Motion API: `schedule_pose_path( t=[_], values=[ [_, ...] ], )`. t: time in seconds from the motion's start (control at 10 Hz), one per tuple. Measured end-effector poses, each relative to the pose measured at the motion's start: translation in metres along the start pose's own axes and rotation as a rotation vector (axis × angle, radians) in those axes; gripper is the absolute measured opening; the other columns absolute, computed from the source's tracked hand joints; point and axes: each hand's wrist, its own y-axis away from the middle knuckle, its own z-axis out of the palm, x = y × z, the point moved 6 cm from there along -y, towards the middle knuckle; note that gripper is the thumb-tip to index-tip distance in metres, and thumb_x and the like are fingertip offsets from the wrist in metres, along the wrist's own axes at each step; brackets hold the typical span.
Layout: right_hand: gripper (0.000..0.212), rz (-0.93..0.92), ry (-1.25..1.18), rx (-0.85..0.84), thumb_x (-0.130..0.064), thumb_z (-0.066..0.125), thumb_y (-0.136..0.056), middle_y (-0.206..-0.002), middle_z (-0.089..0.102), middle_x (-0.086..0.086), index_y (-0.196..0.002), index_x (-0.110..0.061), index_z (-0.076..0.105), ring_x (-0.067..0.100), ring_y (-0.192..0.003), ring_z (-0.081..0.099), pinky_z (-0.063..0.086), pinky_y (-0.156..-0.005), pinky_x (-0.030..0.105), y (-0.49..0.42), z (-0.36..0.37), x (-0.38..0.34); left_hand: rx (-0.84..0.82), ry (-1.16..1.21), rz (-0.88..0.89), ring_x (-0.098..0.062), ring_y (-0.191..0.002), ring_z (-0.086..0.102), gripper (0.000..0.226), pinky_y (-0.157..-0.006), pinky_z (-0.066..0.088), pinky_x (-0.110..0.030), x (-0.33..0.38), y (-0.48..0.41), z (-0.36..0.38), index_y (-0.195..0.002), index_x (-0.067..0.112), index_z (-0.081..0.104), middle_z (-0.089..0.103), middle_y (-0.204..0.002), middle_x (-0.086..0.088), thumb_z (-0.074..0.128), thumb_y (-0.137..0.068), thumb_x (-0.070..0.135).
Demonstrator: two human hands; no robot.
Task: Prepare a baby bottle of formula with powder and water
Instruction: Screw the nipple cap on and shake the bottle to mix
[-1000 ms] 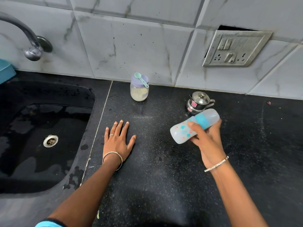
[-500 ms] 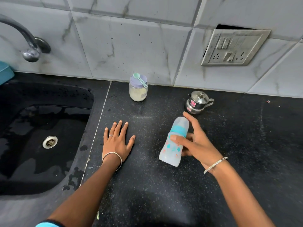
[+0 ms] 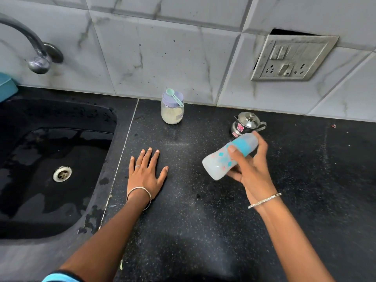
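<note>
My right hand grips a capped baby bottle with a teal collar, tilted with its base pointing left and down, held above the black counter. My left hand lies flat on the counter, fingers spread, holding nothing. A clear powder jar with a lilac lid stands by the back wall, and a teal scoop rests on its lid. A small steel pot with a lid sits just behind the bottle.
A black sink with a wet basin lies to the left, and its tap comes out of the tiled wall. A switch and socket plate hangs loose on the wall at the right.
My right hand has swung the bottle: tilted a second ago, nearly upright half a second ago, now tilted again with its cap up and to the right. My left hand has stayed flat.
</note>
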Motion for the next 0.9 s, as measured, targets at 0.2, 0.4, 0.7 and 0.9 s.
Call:
schedule_pose_path(
  t=[0.2,0.4,0.7,0.9],
  values=[
    [0.067,0.049,0.075,-0.047,-0.017,0.073,-0.090,-0.125,0.065,0.012,-0.143,-0.043,0.040,0.020,-0.099,0.074,0.062,-0.063,0.035,0.005,0.002,-0.001,0.002,0.008,0.000,-0.021,-0.158,0.014,0.074,-0.128,0.001,-0.047,0.001,0.000,0.000,-0.160,0.029,0.025,0.025,-0.168,0.001,0.018,-0.097,0.067],
    [0.068,0.048,0.142,-0.116,-0.017,0.070,-0.092,-0.122,0.063,0.009,-0.145,-0.044,0.037,0.012,-0.091,0.075,0.062,-0.063,0.034,0.007,0.005,-0.002,-0.002,0.005,-0.003,-0.020,-0.158,0.013,0.075,-0.128,0.002,-0.048,-0.001,-0.001,0.001,-0.160,0.029,0.024,0.023,-0.168,0.002,0.016,-0.096,0.068],
    [0.070,0.098,0.105,-0.093,-0.016,0.070,-0.092,-0.125,0.063,0.011,-0.146,-0.045,0.036,0.020,-0.101,0.072,0.062,-0.062,0.035,0.006,0.003,-0.001,-0.017,-0.003,-0.002,-0.020,-0.158,0.010,0.075,-0.128,-0.001,-0.047,-0.001,-0.001,0.001,-0.161,0.030,0.021,0.021,-0.169,0.002,0.015,-0.097,0.068],
    [0.068,0.001,-0.013,0.113,-0.014,0.067,-0.096,-0.128,0.057,0.003,-0.147,-0.040,0.030,0.017,-0.107,0.068,0.063,-0.064,0.035,0.001,-0.009,-0.003,-0.017,-0.005,-0.003,-0.020,-0.158,0.011,0.074,-0.128,0.000,-0.047,-0.001,-0.001,0.002,-0.161,0.029,0.022,0.021,-0.169,0.002,0.016,-0.097,0.067]
  ],
)
